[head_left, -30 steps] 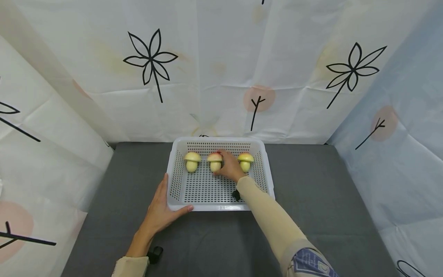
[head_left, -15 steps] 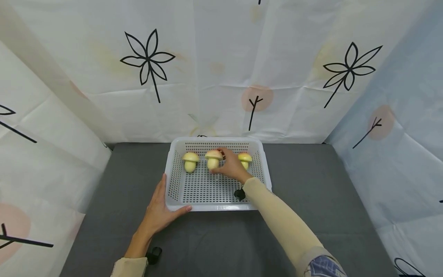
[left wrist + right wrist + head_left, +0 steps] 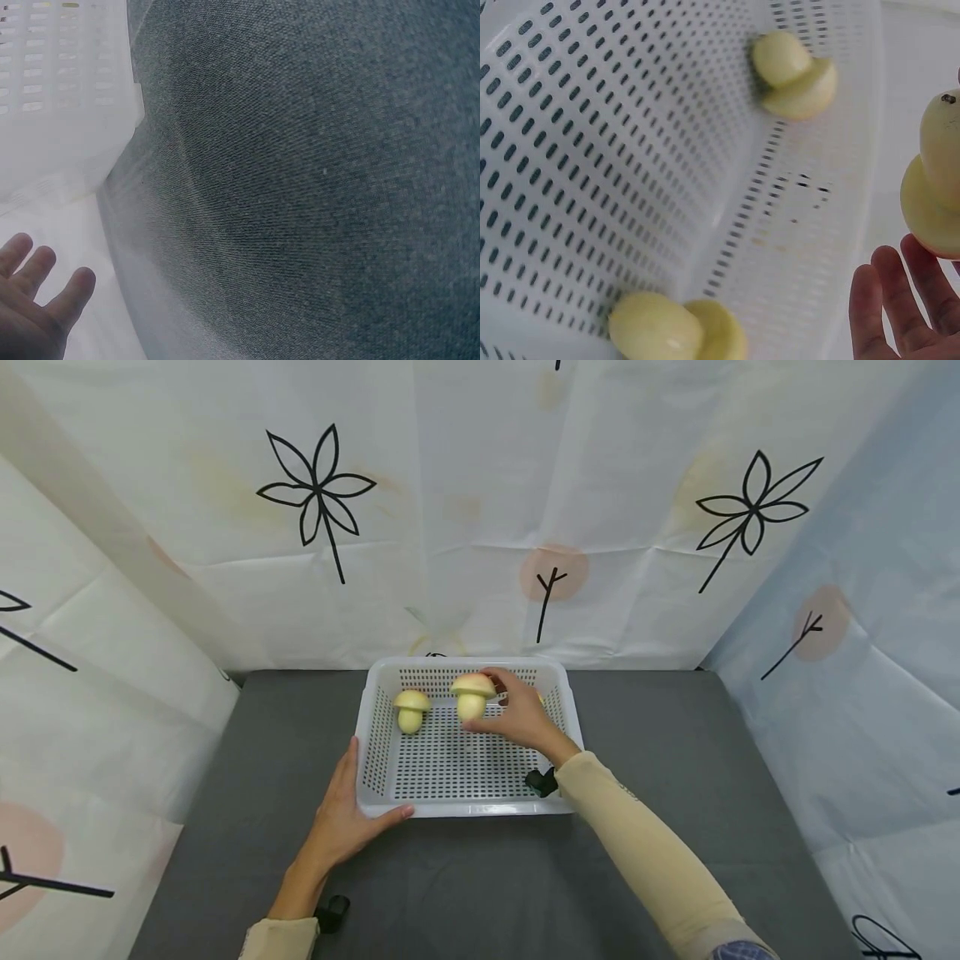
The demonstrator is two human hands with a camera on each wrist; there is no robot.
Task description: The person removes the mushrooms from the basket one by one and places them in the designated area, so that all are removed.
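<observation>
My right hand [image 3: 521,714] grips a yellow mushroom [image 3: 472,687] with a pinkish tint on its cap, thumb at the stem and fingers by the cap. In the right wrist view, this mushroom [image 3: 937,180] shows at the right edge, raised over the white perforated basket [image 3: 480,809]. A second mushroom [image 3: 411,711] stands inside at the left. The third mushroom [image 3: 660,328] is nearly hidden behind my right hand in the head view. At the basket's front left corner, my left hand [image 3: 341,820] rests with straight fingers along the side and its thumb at the front rim.
The basket sits at the back of a dark grey table [image 3: 465,893], close to a white patterned cloth [image 3: 465,527] hung behind. More cloth [image 3: 847,693] closes off both sides. A small black device [image 3: 542,782] is strapped at my right wrist.
The middle mushroom has risen from its place in the basket in my right hand, which now covers most of the right mushroom. My left hand stays at the corner.
</observation>
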